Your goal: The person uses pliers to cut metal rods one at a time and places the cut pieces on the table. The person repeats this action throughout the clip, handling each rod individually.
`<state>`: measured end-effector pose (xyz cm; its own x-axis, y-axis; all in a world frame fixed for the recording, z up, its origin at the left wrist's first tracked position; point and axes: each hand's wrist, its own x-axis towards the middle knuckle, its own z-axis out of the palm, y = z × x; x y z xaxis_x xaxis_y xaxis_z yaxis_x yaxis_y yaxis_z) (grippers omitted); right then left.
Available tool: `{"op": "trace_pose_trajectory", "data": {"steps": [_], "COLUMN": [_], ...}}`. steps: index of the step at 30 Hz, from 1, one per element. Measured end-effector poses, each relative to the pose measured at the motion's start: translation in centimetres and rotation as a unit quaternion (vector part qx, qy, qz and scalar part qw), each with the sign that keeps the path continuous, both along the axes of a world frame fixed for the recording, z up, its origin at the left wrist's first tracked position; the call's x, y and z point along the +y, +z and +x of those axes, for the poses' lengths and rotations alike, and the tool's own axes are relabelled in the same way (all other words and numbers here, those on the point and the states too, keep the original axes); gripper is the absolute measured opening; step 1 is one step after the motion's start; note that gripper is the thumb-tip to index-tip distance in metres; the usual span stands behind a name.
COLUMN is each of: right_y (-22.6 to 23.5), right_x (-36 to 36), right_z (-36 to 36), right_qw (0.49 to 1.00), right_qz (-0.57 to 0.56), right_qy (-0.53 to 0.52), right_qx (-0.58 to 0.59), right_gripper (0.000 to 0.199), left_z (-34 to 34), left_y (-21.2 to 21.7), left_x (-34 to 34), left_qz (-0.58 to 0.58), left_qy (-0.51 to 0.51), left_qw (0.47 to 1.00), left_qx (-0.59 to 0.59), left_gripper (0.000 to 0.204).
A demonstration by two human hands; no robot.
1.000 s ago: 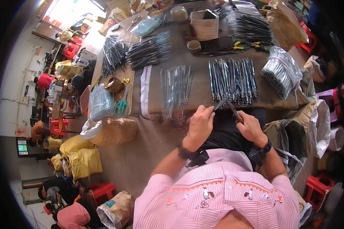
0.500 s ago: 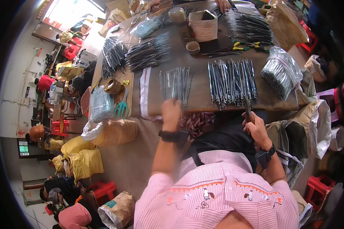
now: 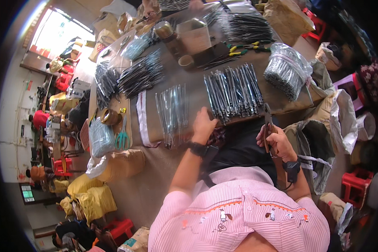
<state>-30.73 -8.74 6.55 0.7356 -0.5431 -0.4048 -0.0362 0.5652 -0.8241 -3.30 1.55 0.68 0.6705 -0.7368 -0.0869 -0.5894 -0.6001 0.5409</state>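
Note:
My left hand (image 3: 203,126) is over the table's front edge, its thumb apart from its fingers, with nothing visible in it. Just right of its fingertips lies a row of thin dark glossy strips (image 3: 234,92), side by side. To its left is a sparser group of similar thin strips (image 3: 172,111), looking clear and shiny, their near ends over the edge. My right hand (image 3: 278,145) is wrapped round a pair of pliers (image 3: 267,126) with brownish handles, jaws pointing up, beside the row's near right corner.
A plastic-wrapped bundle (image 3: 287,71) stands at the right. Farther back are yellow-handled pliers (image 3: 238,51), a cup (image 3: 186,62) and heaps of strips (image 3: 140,73). Teal scissors (image 3: 122,136) and a tape roll (image 3: 110,117) lie left. Sacks (image 3: 117,170) stand below the table; another person's hand (image 3: 149,10) shows at the far side.
My left hand has moved from the sparse left group rightward to the dark row. My right hand still holds the pliers, now slightly back from the row. The whole view has turned and shifted.

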Motion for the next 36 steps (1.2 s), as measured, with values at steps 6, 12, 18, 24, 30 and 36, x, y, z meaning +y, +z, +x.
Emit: {"op": "trace_pose_trajectory", "data": {"steps": [6, 12, 18, 24, 30, 36], "right_y": [-2.0, -3.5, -5.2, -6.6, -7.4, -7.5], "right_x": [-1.0, -2.8, -7.4, -11.1, -14.6, -15.4], "right_z": [-3.3, -5.3, -6.8, -7.5, -4.6, -3.8], "right_qw": [0.993, 0.978, 0.925, 0.924, 0.887, 0.845], "right_qz": [0.060, 0.068, 0.117, 0.105, -0.190, -0.251], "right_qy": [-0.101, -0.177, -0.249, -0.348, -0.412, -0.448], "right_qx": [-0.032, -0.091, -0.263, -0.123, 0.088, 0.149], "right_gripper": [0.032, 0.028, 0.033, 0.013, 0.012, 0.013], "left_z": [2.2, 4.1, 2.6, 1.1, 0.1, -0.5], "left_y": [-0.5, -0.1, 2.6, 4.7, 5.1, 5.0], "left_x": [0.9, 2.9, 4.2, 6.6, 5.8, 4.8], "left_qz": [-0.039, -0.197, -0.296, -0.282, -0.281, -0.264], "left_qy": [0.030, 0.012, 0.126, 0.148, 0.145, 0.095], "left_qw": [0.995, 0.833, 0.601, 0.600, 0.609, 0.624], "left_qx": [0.088, 0.517, 0.732, 0.734, 0.728, 0.729], "left_gripper": [0.031, 0.016, 0.012, 0.016, 0.016, 0.016]}}
